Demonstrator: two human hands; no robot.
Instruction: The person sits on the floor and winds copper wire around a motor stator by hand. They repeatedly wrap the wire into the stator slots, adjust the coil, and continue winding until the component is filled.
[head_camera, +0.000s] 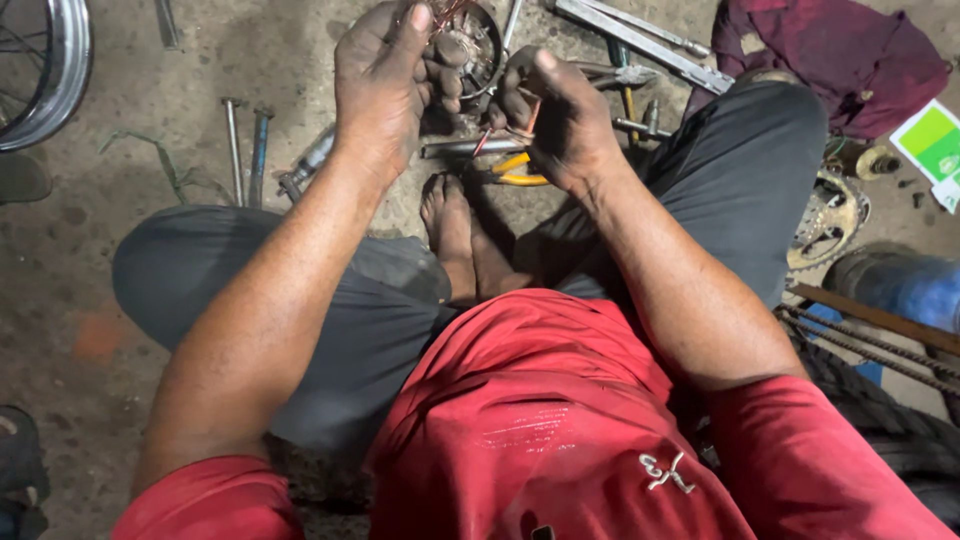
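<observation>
Seated on the oil-stained concrete floor (280, 60), a person's left hand (385, 75) grips a round, grimy metal hub assembly (470, 45) while the right hand (560, 115) pinches its thin red wire (483, 140), yellow-handled pliers (520, 172) lying unused beneath, wiring unfinished.

Beside your red shirt (540, 400) you have dark grey trousers (740, 170), yellow-handled pliers (520, 170), a maroon cloth (840, 50) and a blue drum (900, 285).

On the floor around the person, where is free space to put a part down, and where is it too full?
Bare floor lies left of the left hand, between the wheel rim and the two bolts, and below the left knee. It is crowded beyond the right hand: pliers, wrenches, sprocket.
</observation>
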